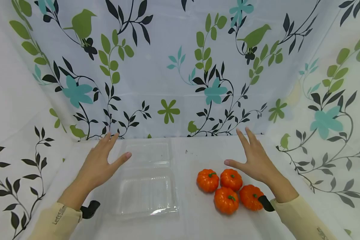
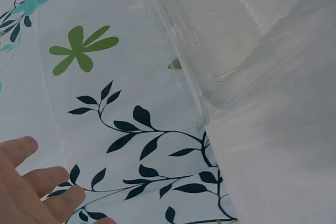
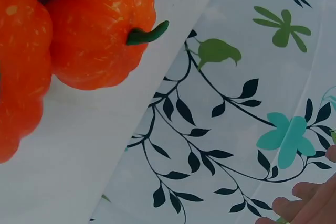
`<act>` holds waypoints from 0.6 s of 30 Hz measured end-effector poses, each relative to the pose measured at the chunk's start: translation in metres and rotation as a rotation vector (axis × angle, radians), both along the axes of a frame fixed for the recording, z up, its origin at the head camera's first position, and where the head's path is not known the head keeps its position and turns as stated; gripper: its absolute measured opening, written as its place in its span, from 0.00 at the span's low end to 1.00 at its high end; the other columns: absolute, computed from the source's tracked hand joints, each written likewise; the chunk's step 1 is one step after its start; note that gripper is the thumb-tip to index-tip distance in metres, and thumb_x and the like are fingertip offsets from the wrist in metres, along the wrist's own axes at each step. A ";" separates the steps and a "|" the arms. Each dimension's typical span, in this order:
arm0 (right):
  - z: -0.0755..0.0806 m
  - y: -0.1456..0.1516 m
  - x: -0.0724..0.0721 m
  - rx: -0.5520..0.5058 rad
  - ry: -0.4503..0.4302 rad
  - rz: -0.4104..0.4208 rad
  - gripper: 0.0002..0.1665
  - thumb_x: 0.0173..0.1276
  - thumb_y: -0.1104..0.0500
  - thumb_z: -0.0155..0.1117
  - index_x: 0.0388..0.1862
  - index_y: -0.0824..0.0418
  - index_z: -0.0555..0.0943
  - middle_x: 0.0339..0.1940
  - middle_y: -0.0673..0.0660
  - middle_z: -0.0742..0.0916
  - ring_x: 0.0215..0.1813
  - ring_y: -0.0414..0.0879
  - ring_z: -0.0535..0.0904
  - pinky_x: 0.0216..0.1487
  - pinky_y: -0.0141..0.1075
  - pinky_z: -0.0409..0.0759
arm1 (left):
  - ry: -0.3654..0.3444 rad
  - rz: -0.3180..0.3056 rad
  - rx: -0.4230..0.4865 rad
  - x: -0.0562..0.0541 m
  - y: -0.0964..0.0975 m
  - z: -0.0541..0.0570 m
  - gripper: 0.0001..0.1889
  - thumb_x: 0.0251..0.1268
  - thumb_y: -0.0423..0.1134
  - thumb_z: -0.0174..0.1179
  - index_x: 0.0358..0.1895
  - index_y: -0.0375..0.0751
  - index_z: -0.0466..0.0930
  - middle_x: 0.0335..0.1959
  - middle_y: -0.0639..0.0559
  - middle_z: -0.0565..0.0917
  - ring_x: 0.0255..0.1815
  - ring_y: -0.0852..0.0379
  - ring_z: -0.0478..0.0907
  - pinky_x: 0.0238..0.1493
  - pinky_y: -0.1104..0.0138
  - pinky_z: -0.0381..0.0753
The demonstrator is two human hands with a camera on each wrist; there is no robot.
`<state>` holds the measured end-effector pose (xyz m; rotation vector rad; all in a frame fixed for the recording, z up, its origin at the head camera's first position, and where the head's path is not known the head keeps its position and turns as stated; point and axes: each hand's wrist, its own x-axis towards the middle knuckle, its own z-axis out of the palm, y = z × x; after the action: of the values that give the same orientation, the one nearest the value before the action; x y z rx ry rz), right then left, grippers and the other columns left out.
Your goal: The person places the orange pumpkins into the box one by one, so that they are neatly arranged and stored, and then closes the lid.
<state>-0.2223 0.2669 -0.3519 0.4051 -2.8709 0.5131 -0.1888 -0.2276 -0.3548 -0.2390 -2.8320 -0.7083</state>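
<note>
A clear plastic clamshell container (image 1: 145, 191) lies with its lid folded back on the white table, left of the middle. My left hand (image 1: 100, 163) hovers beside it with fingers spread, holding nothing; in the left wrist view its fingertips show at the lower left, apart from the container's clear edge (image 2: 184, 72). Several small orange pumpkins (image 1: 226, 200) with green stems sit close together right of the container. Above and behind them my right hand (image 1: 255, 160) is raised, fingers spread and holding nothing. One pumpkin (image 3: 105, 30) appears large in the right wrist view, away from the fingertips.
The white table (image 1: 192, 220) ends at the back against a hanging curtain (image 1: 180, 76) printed with leaves, birds and flowers. More printed cloth (image 1: 333, 100) hangs at the right and the left. Dark straps (image 1: 90, 209) sit at both wrists over beige sleeves.
</note>
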 end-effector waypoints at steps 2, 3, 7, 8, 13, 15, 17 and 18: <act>-0.002 0.000 0.005 -0.041 -0.014 0.018 0.70 0.57 0.24 0.67 0.85 0.44 0.37 0.85 0.58 0.40 0.78 0.76 0.48 0.63 0.79 0.56 | -0.028 -0.006 0.080 0.005 -0.004 -0.005 0.48 0.71 0.67 0.52 0.83 0.47 0.43 0.83 0.40 0.40 0.78 0.26 0.43 0.66 0.24 0.48; -0.003 0.000 0.008 -0.065 -0.025 0.030 0.70 0.58 0.25 0.68 0.85 0.43 0.37 0.85 0.58 0.40 0.78 0.75 0.49 0.63 0.79 0.57 | -0.040 -0.010 0.124 0.008 -0.005 -0.008 0.47 0.72 0.66 0.53 0.83 0.49 0.43 0.83 0.42 0.40 0.79 0.27 0.43 0.66 0.24 0.49; -0.011 0.001 0.018 -0.156 -0.072 0.072 0.69 0.60 0.31 0.71 0.84 0.39 0.33 0.85 0.55 0.38 0.78 0.73 0.49 0.61 0.80 0.59 | -0.053 -0.006 0.294 0.020 -0.013 -0.023 0.42 0.75 0.60 0.54 0.84 0.56 0.43 0.84 0.45 0.43 0.80 0.31 0.43 0.67 0.26 0.52; -0.013 0.002 0.020 -0.179 -0.081 0.084 0.70 0.60 0.33 0.72 0.84 0.38 0.33 0.84 0.54 0.38 0.79 0.72 0.49 0.61 0.80 0.59 | -0.050 -0.002 0.339 0.022 -0.015 -0.027 0.41 0.76 0.58 0.54 0.83 0.57 0.44 0.83 0.45 0.44 0.80 0.31 0.44 0.67 0.26 0.52; -0.023 0.005 0.028 -0.274 -0.111 0.124 0.72 0.58 0.38 0.77 0.83 0.37 0.33 0.85 0.54 0.39 0.80 0.69 0.45 0.62 0.80 0.56 | -0.027 -0.006 0.551 0.032 -0.023 -0.048 0.35 0.79 0.48 0.53 0.83 0.54 0.50 0.81 0.39 0.53 0.78 0.29 0.51 0.68 0.31 0.58; -0.027 0.006 0.031 -0.303 -0.119 0.132 0.74 0.56 0.40 0.79 0.83 0.36 0.33 0.85 0.55 0.41 0.80 0.68 0.45 0.62 0.80 0.56 | -0.034 -0.006 0.605 0.035 -0.026 -0.055 0.33 0.80 0.46 0.52 0.82 0.53 0.52 0.81 0.39 0.55 0.77 0.31 0.53 0.71 0.38 0.61; -0.029 0.007 0.034 -0.324 -0.132 0.134 0.75 0.55 0.40 0.80 0.83 0.34 0.33 0.84 0.57 0.44 0.79 0.70 0.48 0.61 0.80 0.58 | -0.055 0.010 0.643 0.037 -0.028 -0.061 0.32 0.81 0.46 0.51 0.82 0.54 0.53 0.80 0.42 0.56 0.78 0.35 0.56 0.74 0.58 0.65; -0.030 0.007 0.035 -0.338 -0.139 0.138 0.75 0.54 0.41 0.81 0.83 0.34 0.33 0.84 0.58 0.45 0.78 0.71 0.49 0.61 0.79 0.59 | -0.071 0.022 0.661 0.039 -0.029 -0.064 0.31 0.81 0.47 0.51 0.82 0.55 0.54 0.80 0.43 0.57 0.77 0.37 0.57 0.71 0.67 0.66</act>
<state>-0.1871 0.2742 -0.3821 0.5278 -2.8185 1.0693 -0.1499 -0.2570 -0.4187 -0.0700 -2.4759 -1.6024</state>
